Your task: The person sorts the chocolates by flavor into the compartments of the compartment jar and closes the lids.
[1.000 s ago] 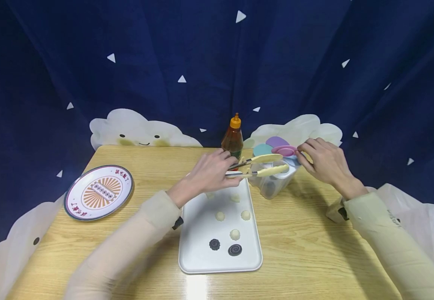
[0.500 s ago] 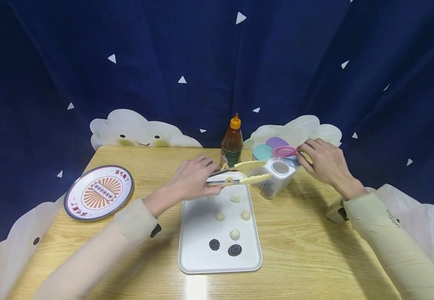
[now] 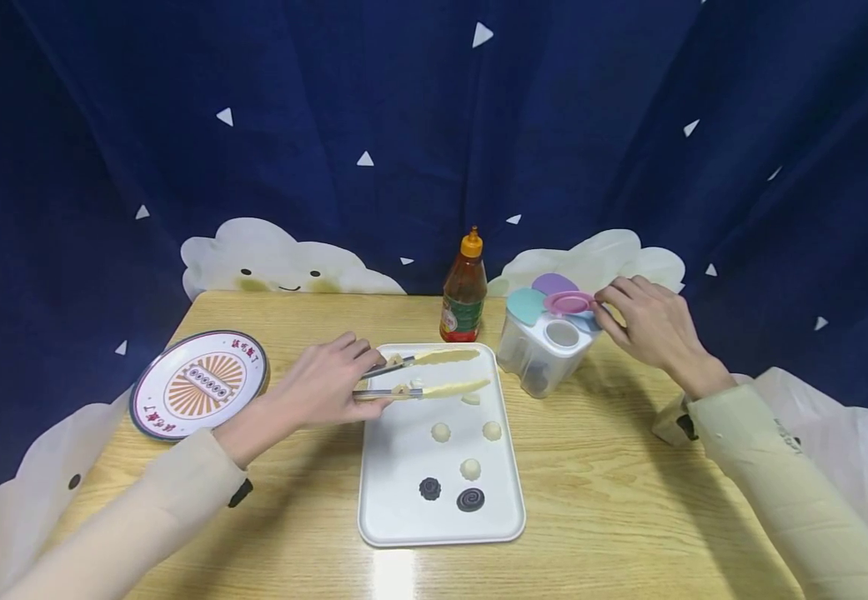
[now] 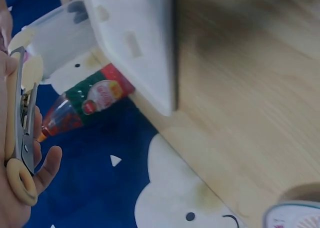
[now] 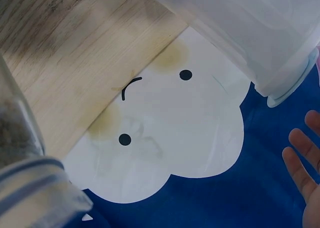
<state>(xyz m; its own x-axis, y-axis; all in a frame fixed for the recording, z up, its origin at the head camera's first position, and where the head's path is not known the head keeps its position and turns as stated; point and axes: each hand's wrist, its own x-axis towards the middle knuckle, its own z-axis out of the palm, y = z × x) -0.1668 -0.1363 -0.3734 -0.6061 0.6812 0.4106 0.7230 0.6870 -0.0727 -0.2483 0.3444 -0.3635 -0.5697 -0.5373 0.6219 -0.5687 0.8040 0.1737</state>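
My left hand (image 3: 328, 379) grips cream-tipped metal tongs (image 3: 454, 388), their arms spread apart over the far half of a white tray (image 3: 396, 527). Nothing shows between the tips. The left wrist view has the tongs (image 4: 26, 143) close up, fingers around the handle. On the tray lie several small cream pieces (image 3: 469, 469) and two dark ones, a fluted round (image 3: 429, 488) and a spiral-topped oval (image 3: 470, 500). My right hand (image 3: 651, 325) pinches the edge of a pink lid (image 3: 570, 302), raised beside the uncovered round opening of a clear container (image 3: 534, 367).
Teal (image 3: 527, 306) and purple (image 3: 554, 283) lids top the container's other sections. Beside it stands a red sauce bottle (image 3: 464, 304) with an orange cap. A patterned plate (image 3: 156, 367) lies at left. The right wrist view shows a clear jar (image 5: 20, 138) at its left edge.
My left hand has drawn the tongs left and nearer to me, from over the container's opening to over the tray. My right hand stays at the pink lid.
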